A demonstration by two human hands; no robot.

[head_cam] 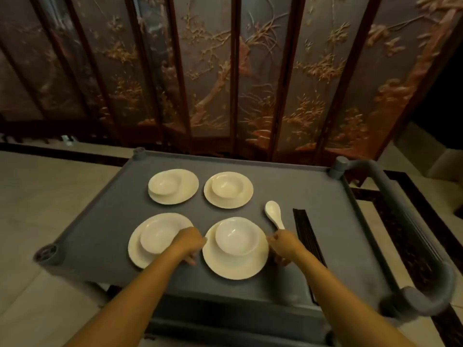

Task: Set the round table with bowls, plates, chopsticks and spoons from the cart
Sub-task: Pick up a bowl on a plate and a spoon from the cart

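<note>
Beside the plate [235,269] lie spoon [272,213] (white) and chopsticks [304,229].

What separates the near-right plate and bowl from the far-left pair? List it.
The left hand and right hand hold the near-right plate by its rim; the far-left plate is untouched. The near-right bowl sits about centred; the far-left bowl sits toward its plate's left edge. Shared: white, on the grey cart.
</note>
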